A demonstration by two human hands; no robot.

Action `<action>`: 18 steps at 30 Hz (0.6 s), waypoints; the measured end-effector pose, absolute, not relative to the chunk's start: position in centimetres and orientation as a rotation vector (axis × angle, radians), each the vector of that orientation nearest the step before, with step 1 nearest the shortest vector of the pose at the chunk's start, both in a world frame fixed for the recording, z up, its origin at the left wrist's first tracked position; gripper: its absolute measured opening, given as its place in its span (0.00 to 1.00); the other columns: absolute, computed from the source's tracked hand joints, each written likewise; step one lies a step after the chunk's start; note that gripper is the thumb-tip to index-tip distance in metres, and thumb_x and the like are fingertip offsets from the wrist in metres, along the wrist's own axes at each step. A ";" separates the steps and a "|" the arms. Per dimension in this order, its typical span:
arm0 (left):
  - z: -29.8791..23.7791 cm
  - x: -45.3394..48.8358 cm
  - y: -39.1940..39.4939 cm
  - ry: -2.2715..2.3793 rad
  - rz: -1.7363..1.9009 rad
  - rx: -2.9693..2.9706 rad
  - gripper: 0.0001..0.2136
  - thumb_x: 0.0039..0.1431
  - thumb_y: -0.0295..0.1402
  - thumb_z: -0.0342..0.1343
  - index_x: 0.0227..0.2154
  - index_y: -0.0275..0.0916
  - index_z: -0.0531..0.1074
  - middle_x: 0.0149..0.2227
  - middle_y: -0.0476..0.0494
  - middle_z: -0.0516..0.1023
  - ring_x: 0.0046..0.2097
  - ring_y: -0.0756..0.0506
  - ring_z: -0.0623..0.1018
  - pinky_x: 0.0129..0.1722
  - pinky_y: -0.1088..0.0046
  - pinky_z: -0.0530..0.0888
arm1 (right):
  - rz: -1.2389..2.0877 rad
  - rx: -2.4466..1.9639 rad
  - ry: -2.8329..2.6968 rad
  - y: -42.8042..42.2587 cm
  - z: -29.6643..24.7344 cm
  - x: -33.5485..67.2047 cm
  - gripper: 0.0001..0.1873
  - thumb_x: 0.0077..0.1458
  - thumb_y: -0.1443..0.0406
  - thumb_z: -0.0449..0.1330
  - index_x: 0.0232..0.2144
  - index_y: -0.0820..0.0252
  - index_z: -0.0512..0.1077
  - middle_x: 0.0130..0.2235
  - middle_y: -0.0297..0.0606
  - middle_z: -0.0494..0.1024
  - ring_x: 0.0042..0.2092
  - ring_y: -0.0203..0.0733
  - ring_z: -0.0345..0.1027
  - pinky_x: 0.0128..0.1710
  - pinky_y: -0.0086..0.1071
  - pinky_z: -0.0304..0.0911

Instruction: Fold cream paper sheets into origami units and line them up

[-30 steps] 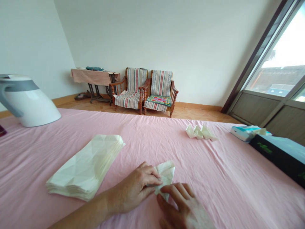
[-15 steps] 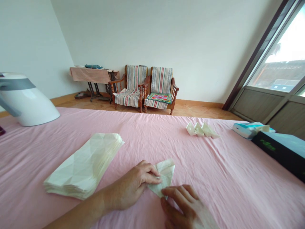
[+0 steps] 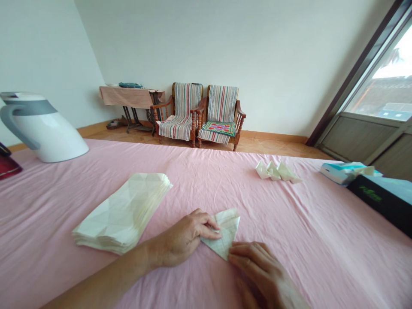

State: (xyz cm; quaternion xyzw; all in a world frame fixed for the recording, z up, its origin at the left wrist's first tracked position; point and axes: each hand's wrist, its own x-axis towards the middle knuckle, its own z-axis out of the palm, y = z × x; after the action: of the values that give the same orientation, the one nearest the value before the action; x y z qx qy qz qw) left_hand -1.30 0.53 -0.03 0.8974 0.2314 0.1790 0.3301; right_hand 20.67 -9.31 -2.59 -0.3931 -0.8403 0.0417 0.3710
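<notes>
A small folded piece of white paper (image 3: 228, 230) lies on the pink cloth near the front edge. My left hand (image 3: 186, 236) rests on its left side, fingertips pressed together on the paper. My right hand (image 3: 264, 270) comes in from the lower right, its fingers curled down onto the paper's lower corner. A thick stack of white paper sheets (image 3: 124, 212) lies to the left of my left hand. Three small folded paper shapes (image 3: 278, 171) sit in a row further back on the right.
A pink cloth (image 3: 289, 231) covers the table. A white kettle (image 3: 41, 128) stands at the far left, a dark red item (image 3: 8, 165) beside it. A tissue pack (image 3: 349, 171) and a dark box (image 3: 383, 199) lie at the right. Two striped chairs (image 3: 202, 118) stand beyond.
My right hand has slid down and right, off most of the paper, so more of the folded piece shows. The left hand still presses it. The view shifted slightly.
</notes>
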 end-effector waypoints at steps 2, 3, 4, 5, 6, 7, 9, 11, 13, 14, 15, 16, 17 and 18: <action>0.2 -1.2 0.4 0.614 0.464 2.354 0.26 0.52 0.13 0.48 0.45 0.47 0.77 0.47 0.46 0.76 0.50 0.45 0.72 0.53 0.65 0.68 | 0.125 -1.030 -2.128 -9.4 -2.5 20.5 0.22 0.47 0.75 0.54 0.45 0.58 0.72 0.40 0.41 0.78 0.42 0.43 0.73 0.41 0.34 0.70; 0.3 -1.2 0.3 0.619 0.470 2.357 0.24 0.53 0.14 0.50 0.45 0.45 0.78 0.46 0.45 0.76 0.49 0.45 0.72 0.52 0.66 0.68 | 0.122 -1.035 -2.140 -9.5 -2.5 20.5 0.22 0.47 0.75 0.54 0.46 0.58 0.72 0.41 0.41 0.78 0.42 0.44 0.72 0.41 0.35 0.70; 0.3 -1.1 0.1 0.626 0.477 2.356 0.20 0.54 0.17 0.53 0.45 0.43 0.78 0.46 0.44 0.76 0.49 0.44 0.73 0.52 0.66 0.68 | 0.109 -1.034 -2.167 -9.5 -2.6 20.3 0.22 0.47 0.75 0.55 0.46 0.58 0.72 0.41 0.42 0.78 0.42 0.44 0.72 0.41 0.36 0.70; 0.4 -1.0 0.0 0.639 0.488 2.351 0.16 0.56 0.20 0.56 0.44 0.42 0.78 0.45 0.43 0.77 0.49 0.44 0.73 0.51 0.66 0.69 | 0.089 -1.030 -2.196 -9.5 -2.7 20.2 0.22 0.47 0.74 0.55 0.46 0.58 0.72 0.41 0.42 0.77 0.41 0.45 0.71 0.40 0.37 0.69; 0.4 -1.0 -0.1 0.654 0.496 2.343 0.12 0.56 0.23 0.59 0.43 0.41 0.78 0.45 0.42 0.77 0.49 0.44 0.73 0.51 0.67 0.69 | 0.064 -1.033 -2.211 -9.5 -2.9 20.1 0.21 0.48 0.73 0.55 0.46 0.58 0.72 0.41 0.43 0.77 0.41 0.46 0.71 0.39 0.38 0.69; 0.4 -0.9 -0.2 0.669 0.500 2.336 0.11 0.56 0.25 0.61 0.42 0.40 0.78 0.45 0.42 0.77 0.49 0.44 0.72 0.51 0.67 0.69 | 0.036 -1.036 -2.214 -9.5 -3.2 20.0 0.20 0.49 0.72 0.55 0.46 0.58 0.72 0.41 0.43 0.77 0.40 0.46 0.71 0.38 0.39 0.68; 0.3 -0.8 -0.3 0.691 0.505 2.331 0.10 0.55 0.25 0.63 0.41 0.40 0.78 0.45 0.43 0.76 0.49 0.44 0.72 0.51 0.67 0.68 | -0.011 -1.049 -2.173 -9.5 -3.6 19.7 0.18 0.51 0.71 0.54 0.44 0.56 0.73 0.40 0.42 0.77 0.39 0.46 0.70 0.37 0.40 0.67; 0.4 -0.7 -0.4 0.689 0.509 2.353 0.11 0.55 0.23 0.62 0.41 0.39 0.78 0.45 0.43 0.76 0.49 0.44 0.72 0.51 0.67 0.68 | -0.046 -1.046 -2.127 -9.5 -3.8 19.7 0.16 0.52 0.71 0.53 0.42 0.56 0.73 0.40 0.41 0.77 0.38 0.46 0.70 0.37 0.40 0.65; 0.5 -0.9 -0.5 0.653 0.504 2.405 0.11 0.57 0.23 0.60 0.42 0.39 0.77 0.45 0.42 0.76 0.49 0.44 0.72 0.52 0.66 0.67 | -0.035 -1.018 -2.134 -9.4 -3.4 19.9 0.14 0.52 0.72 0.53 0.39 0.56 0.73 0.37 0.39 0.77 0.36 0.43 0.70 0.36 0.38 0.65; 0.6 -0.9 -0.5 0.630 0.498 2.445 0.11 0.57 0.22 0.58 0.42 0.39 0.76 0.45 0.42 0.76 0.48 0.44 0.72 0.52 0.65 0.67 | -0.001 -1.009 -2.149 -9.4 -3.1 20.0 0.12 0.53 0.73 0.53 0.37 0.56 0.73 0.36 0.38 0.77 0.35 0.42 0.70 0.35 0.36 0.65; 0.7 -1.0 -0.6 0.607 0.491 2.494 0.12 0.57 0.22 0.57 0.43 0.39 0.76 0.46 0.42 0.75 0.48 0.43 0.72 0.52 0.64 0.67 | 0.034 -1.024 -2.149 -9.4 -2.7 20.2 0.11 0.53 0.74 0.53 0.35 0.56 0.72 0.35 0.38 0.76 0.35 0.41 0.70 0.35 0.35 0.66; 0.8 -1.1 -0.7 0.586 0.483 2.550 0.14 0.56 0.21 0.56 0.43 0.40 0.76 0.47 0.42 0.75 0.48 0.43 0.72 0.52 0.63 0.66 | 0.071 -1.052 -2.151 -9.3 -2.3 20.3 0.11 0.53 0.74 0.53 0.35 0.57 0.71 0.34 0.38 0.76 0.35 0.40 0.70 0.35 0.34 0.66; 0.9 -1.2 -0.7 0.566 0.475 2.609 0.15 0.54 0.20 0.55 0.43 0.41 0.75 0.48 0.43 0.74 0.48 0.42 0.72 0.52 0.62 0.65 | 0.099 -1.093 -2.148 -9.3 -1.9 20.5 0.12 0.53 0.75 0.52 0.36 0.57 0.71 0.35 0.38 0.76 0.37 0.40 0.71 0.36 0.34 0.67; 1.0 -1.2 -0.9 0.544 0.468 2.669 0.16 0.54 0.20 0.55 0.43 0.42 0.75 0.48 0.43 0.74 0.47 0.42 0.72 0.52 0.62 0.65 | 0.109 -1.135 -2.143 -9.3 -1.7 20.5 0.13 0.53 0.75 0.52 0.37 0.57 0.70 0.37 0.39 0.76 0.38 0.41 0.71 0.37 0.34 0.67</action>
State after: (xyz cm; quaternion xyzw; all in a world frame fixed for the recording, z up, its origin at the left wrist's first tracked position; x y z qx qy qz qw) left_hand -1.19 -0.88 1.02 0.9486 0.1932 0.1663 0.1876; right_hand 20.52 -9.27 -1.67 -0.4380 -0.8271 0.0422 0.3498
